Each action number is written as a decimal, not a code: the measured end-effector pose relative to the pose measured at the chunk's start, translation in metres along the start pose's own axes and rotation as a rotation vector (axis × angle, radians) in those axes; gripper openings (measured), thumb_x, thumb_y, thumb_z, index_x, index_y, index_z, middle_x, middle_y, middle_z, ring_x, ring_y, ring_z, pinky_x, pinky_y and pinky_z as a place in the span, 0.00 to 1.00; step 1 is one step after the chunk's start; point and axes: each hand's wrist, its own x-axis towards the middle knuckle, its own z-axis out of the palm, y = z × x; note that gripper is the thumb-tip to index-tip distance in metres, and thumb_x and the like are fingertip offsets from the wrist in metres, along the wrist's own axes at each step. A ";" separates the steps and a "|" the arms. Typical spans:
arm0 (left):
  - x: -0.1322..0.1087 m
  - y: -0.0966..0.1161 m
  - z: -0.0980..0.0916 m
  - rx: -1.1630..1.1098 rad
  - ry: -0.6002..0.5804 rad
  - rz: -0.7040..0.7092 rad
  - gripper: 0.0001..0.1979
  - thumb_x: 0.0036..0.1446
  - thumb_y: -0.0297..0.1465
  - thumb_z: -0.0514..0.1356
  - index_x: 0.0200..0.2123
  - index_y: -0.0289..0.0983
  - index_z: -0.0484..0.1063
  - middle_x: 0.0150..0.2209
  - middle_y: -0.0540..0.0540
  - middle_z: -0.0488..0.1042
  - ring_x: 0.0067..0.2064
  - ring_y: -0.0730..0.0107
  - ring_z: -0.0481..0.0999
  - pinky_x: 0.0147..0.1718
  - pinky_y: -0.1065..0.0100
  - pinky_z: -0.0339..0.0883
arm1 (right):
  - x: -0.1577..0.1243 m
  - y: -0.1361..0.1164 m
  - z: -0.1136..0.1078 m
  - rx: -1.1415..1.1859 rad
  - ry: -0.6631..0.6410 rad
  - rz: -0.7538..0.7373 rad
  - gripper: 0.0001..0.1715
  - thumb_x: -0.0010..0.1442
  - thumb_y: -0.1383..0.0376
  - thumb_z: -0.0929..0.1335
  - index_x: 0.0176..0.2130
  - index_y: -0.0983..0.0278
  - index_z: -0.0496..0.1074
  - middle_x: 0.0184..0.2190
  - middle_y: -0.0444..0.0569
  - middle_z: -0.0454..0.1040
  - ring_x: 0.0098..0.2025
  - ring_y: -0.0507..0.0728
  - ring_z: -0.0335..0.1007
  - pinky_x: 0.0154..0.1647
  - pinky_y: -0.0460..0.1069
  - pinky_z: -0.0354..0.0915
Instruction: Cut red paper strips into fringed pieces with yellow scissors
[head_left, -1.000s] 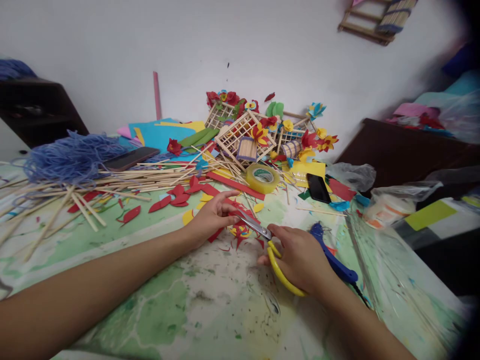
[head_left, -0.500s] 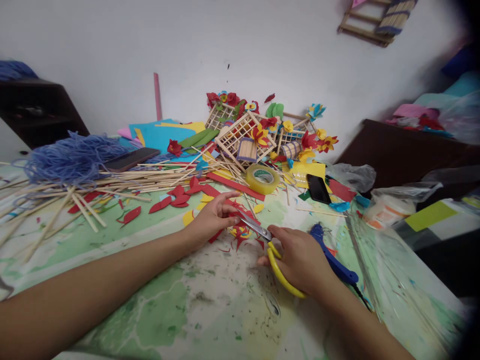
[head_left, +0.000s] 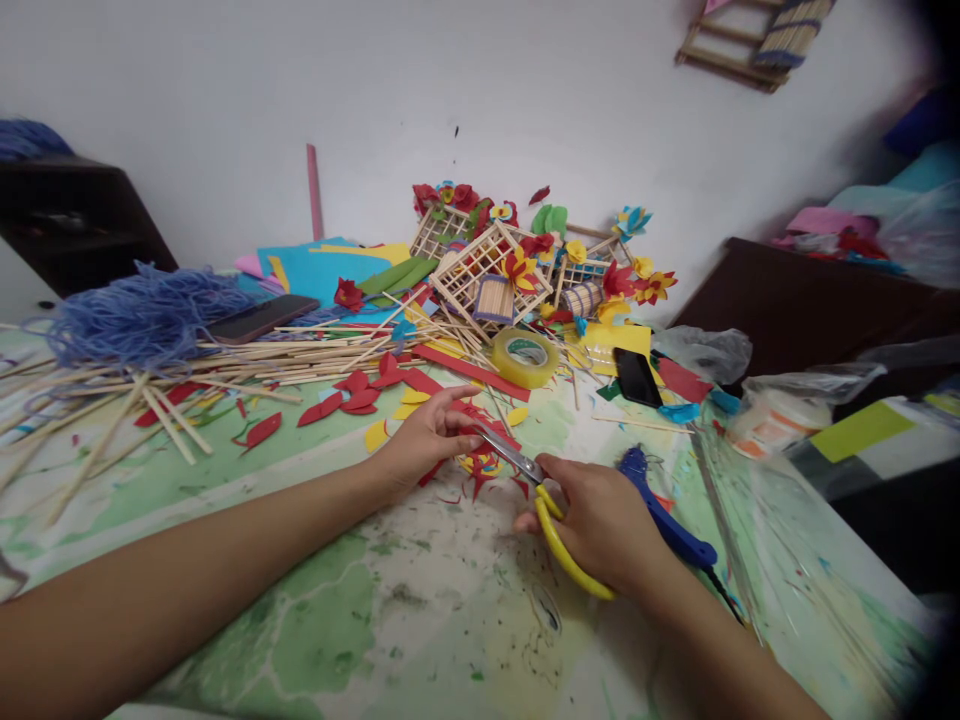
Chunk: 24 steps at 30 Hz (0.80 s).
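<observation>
My right hand (head_left: 600, 520) grips a pair of scissors (head_left: 559, 540) by the yellow handles, thumb and fingers in the loops. Their metal blades point up and left, to the fingertips of my left hand (head_left: 429, 436). Its thumb and index finger are pinched together at the blade tips; what they hold is too small or hidden to make out. Under and behind the blades lie red and yellow paper scraps (head_left: 480, 480). Just right of my right hand rests a blue glue gun (head_left: 667, 515) with a dark cord.
Red paper petals (head_left: 352, 393) and a long red strip (head_left: 472, 372) lie beyond my left hand. Behind are a tape roll (head_left: 523, 358), a black phone (head_left: 637, 378), thin wooden sticks (head_left: 300, 362), blue raffia-like strands (head_left: 150, 315) and stick frames with paper flowers (head_left: 491, 275).
</observation>
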 end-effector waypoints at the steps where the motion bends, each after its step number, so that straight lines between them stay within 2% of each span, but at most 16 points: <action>1: 0.000 0.000 0.000 -0.003 0.000 0.001 0.34 0.42 0.28 0.66 0.54 0.40 0.59 0.31 0.49 0.75 0.32 0.71 0.75 0.31 0.72 0.65 | 0.000 0.000 0.000 0.001 0.003 -0.005 0.23 0.52 0.51 0.65 0.44 0.60 0.68 0.32 0.48 0.76 0.34 0.58 0.71 0.29 0.47 0.55; 9: 0.000 0.003 0.000 0.012 -0.006 0.009 0.35 0.42 0.27 0.66 0.55 0.37 0.57 0.32 0.48 0.75 0.34 0.70 0.74 0.34 0.70 0.65 | 0.000 -0.001 -0.002 -0.019 0.004 0.014 0.24 0.51 0.50 0.65 0.45 0.60 0.68 0.32 0.49 0.75 0.35 0.59 0.71 0.31 0.48 0.55; 24: -0.001 0.004 0.001 0.048 -0.002 -0.006 0.34 0.42 0.25 0.65 0.55 0.38 0.57 0.29 0.51 0.73 0.31 0.73 0.73 0.31 0.72 0.63 | 0.000 0.001 0.000 0.015 -0.013 -0.015 0.25 0.52 0.49 0.64 0.45 0.59 0.67 0.34 0.49 0.75 0.36 0.60 0.71 0.32 0.48 0.56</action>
